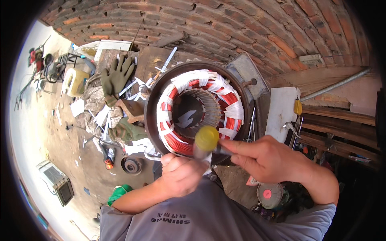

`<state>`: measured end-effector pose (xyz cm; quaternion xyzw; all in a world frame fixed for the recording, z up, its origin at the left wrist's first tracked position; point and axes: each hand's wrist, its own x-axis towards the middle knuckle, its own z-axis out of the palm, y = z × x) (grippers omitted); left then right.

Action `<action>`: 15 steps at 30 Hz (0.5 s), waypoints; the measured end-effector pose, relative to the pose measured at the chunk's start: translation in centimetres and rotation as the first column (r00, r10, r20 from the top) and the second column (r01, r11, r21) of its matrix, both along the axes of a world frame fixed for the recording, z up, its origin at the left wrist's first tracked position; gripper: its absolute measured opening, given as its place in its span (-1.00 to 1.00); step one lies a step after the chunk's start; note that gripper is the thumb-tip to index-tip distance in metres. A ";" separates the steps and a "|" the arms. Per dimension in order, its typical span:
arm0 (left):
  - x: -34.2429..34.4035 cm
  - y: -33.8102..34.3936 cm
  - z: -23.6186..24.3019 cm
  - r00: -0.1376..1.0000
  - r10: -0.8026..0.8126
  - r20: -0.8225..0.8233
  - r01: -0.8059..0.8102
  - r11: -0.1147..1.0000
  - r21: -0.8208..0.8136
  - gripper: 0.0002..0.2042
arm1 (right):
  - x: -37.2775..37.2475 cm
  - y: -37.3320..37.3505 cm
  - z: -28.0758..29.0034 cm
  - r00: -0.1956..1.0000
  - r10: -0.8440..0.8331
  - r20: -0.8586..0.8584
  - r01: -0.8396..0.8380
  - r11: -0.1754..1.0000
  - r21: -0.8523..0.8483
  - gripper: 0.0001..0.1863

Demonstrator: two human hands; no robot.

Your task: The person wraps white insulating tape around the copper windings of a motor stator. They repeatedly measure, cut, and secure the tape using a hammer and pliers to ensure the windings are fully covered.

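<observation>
A motor stator with red wire windings, bound in white tape, sits inside a dark round metal housing in front of me. My right hand grips the handle of a mallet. The mallet's yellow head is smeared by motion and hangs over the near side of the winding ring. My left hand is closed at the near rim of the housing, just left of the mallet. Something whitish shows by its fingers, but what it holds is hidden. White scraps lie within the stator's bore.
Work gloves, paper strips and rags lie on the left. Beyond them stands a yellowish jug. A grey terminal box juts from the housing's far right. A brick wall rises behind; wooden slats are at the right.
</observation>
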<state>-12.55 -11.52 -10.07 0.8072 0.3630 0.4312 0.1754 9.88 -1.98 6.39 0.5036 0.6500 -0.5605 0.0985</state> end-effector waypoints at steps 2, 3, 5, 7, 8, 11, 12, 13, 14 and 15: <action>0.2 0.4 0.3 0.999 0.033 0.041 -0.035 0.999 0.038 -0.57 | 1.2 0.0 -2.3 0.986 0.021 -0.162 0.029 0.952 0.304 -0.53; 0.3 0.3 0.2 0.998 0.037 0.043 -0.039 0.998 0.050 -0.57 | 1.8 0.6 -3.0 0.980 0.061 -0.187 0.025 0.905 0.425 -0.52; 0.3 0.5 0.2 0.999 0.033 0.034 -0.034 0.998 0.056 -0.59 | 2.2 1.5 -3.1 0.974 0.069 -0.215 0.044 0.876 0.480 -0.49; 0.3 0.6 0.4 0.998 0.043 0.044 -0.045 0.997 0.059 -0.60 | 1.7 2.6 -1.5 0.964 0.256 0.077 -0.260 0.833 0.488 -0.50; 0.3 0.4 0.4 0.998 0.052 0.047 -0.055 0.997 0.055 -0.61 | 1.5 3.3 -1.0 0.913 0.346 0.218 -0.408 0.791 0.456 -0.50; 0.5 0.5 0.2 0.996 0.065 0.057 -0.069 0.996 0.059 -0.62 | 1.5 5.0 -1.0 0.937 0.253 0.241 -0.349 0.661 0.664 -0.54; 0.5 0.4 0.2 0.996 0.066 0.065 -0.070 0.996 0.059 -0.62 | 1.3 5.3 -0.8 0.971 0.167 0.170 -0.238 0.727 0.644 -0.54; 0.4 0.3 0.0 0.997 0.049 0.066 -0.052 0.997 0.049 -0.62 | 1.0 5.7 -0.6 0.992 0.076 0.104 -0.124 0.781 0.613 -0.55; 0.2 0.2 -0.3 0.997 0.033 0.067 -0.036 0.999 0.039 -0.63 | 0.6 5.9 -0.7 0.999 -0.018 0.041 -0.008 0.820 0.572 -0.55; 0.1 0.0 -0.4 0.998 0.017 0.068 -0.019 0.999 0.029 -0.63 | 0.2 5.2 -1.1 0.993 0.054 0.106 -0.102 0.849 0.519 -0.56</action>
